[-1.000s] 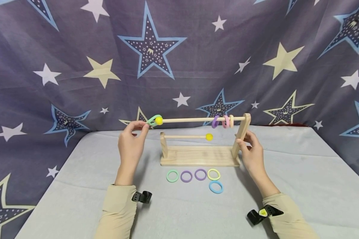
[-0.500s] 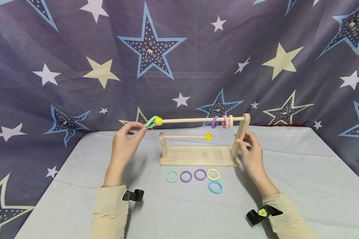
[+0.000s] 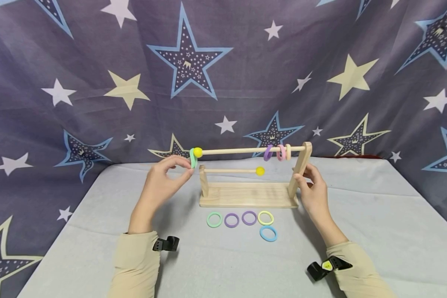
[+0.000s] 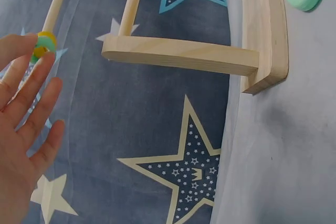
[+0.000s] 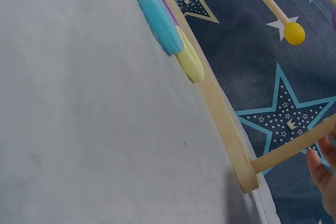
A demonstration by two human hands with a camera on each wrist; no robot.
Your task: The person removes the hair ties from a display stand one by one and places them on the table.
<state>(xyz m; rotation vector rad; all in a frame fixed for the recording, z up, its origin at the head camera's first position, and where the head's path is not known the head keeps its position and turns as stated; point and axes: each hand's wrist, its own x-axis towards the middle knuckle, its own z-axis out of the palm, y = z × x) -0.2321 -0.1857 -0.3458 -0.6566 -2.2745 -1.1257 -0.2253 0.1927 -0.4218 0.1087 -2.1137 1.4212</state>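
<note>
My left hand (image 3: 159, 183) pinches a green hair tie (image 3: 193, 159) between thumb and fingertips. The hair tie stands right at the yellow ball (image 3: 198, 152) on the left end of the upper rod (image 3: 234, 151); in the left wrist view the green band (image 4: 46, 42) overlaps that ball. Purple (image 3: 267, 153), pink (image 3: 281, 152) and peach (image 3: 288, 151) hair ties hang near the rod's right end. My right hand (image 3: 314, 189) grips the tall right upright (image 3: 300, 167) of the wooden stand, its thumb on the near side; only part of this hand (image 5: 326, 174) shows in the right wrist view.
The stand's base (image 3: 249, 194) rests on the grey cloth. A short left post (image 3: 204, 182) bears a lower rod (image 3: 229, 170) with a yellow ball (image 3: 260, 171). In front lie green (image 3: 214, 219), purple, yellow (image 3: 265, 217) and blue (image 3: 268, 233) hair ties. A star-patterned curtain (image 3: 223, 82) hangs behind.
The green hair tie has turned from slanting to nearly upright against the ball. My left fingertips have shifted lower and slightly right, the left wrist left. The right hand keeps its grip.
</note>
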